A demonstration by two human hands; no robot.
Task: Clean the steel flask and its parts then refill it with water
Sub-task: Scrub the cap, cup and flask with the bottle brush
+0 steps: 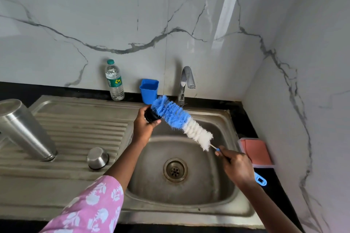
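- My left hand (144,126) grips the black stopper (152,115) of the flask over the sink (223,119), fingers curled round it, so I think dirty drops fall into the basin.
- My right hand (235,164) is closed round the blue handle of the bottle brush (181,120); its blue bristles press against the stopper, so I judge that I am scrubbing this part now.
- The steel flask (24,130) lies tilted on the ribbed drainboard (79,125), mouth down, probably to drain.
- The steel cap (98,158) stands upside down near it, well apart from the hands.
- The tap (186,81) gives no water that I can see; a water bottle (114,81) waits on the tabletop (56,89), maybe for the refill.
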